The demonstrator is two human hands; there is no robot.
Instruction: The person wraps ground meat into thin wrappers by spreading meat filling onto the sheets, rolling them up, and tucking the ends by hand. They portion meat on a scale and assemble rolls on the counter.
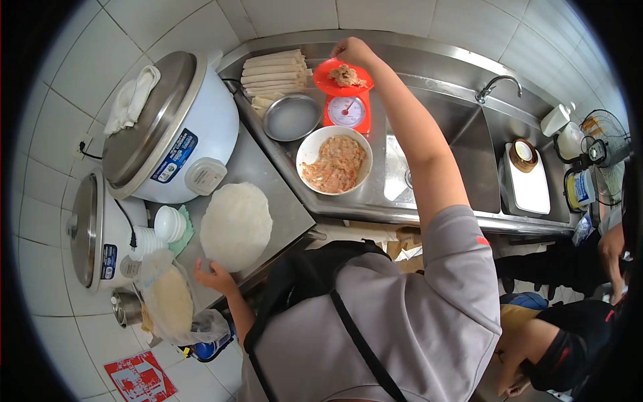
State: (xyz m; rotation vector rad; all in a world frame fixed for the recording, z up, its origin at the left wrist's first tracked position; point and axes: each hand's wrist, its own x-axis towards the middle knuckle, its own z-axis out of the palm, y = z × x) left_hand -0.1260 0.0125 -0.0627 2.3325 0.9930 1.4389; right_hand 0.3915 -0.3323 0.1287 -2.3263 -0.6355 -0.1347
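Note:
My right hand (353, 51) reaches across to the far rim of a red scale pan (324, 79), with its fingers closed at that edge. A clump of minced filling (346, 76) lies on the pan, above the red dial scale (346, 111). In front of the scale, a white bowl (299, 159) holds pinkish-orange minced filling (337, 164). My left hand (216, 276) is low on the left, fingers apart, at the near edge of round, thin white wrapper sheets (236, 226) on the steel counter (284, 208). Whether it touches them is unclear.
Pale rolls (274, 70) are stacked behind a round metal pan (292, 117). Two large rice cookers (194, 127) stand left, near small white bowls (169, 224) and a plastic bag of sheets (167, 295). A sink (462, 157) lies right; other people (559, 348) are at lower right.

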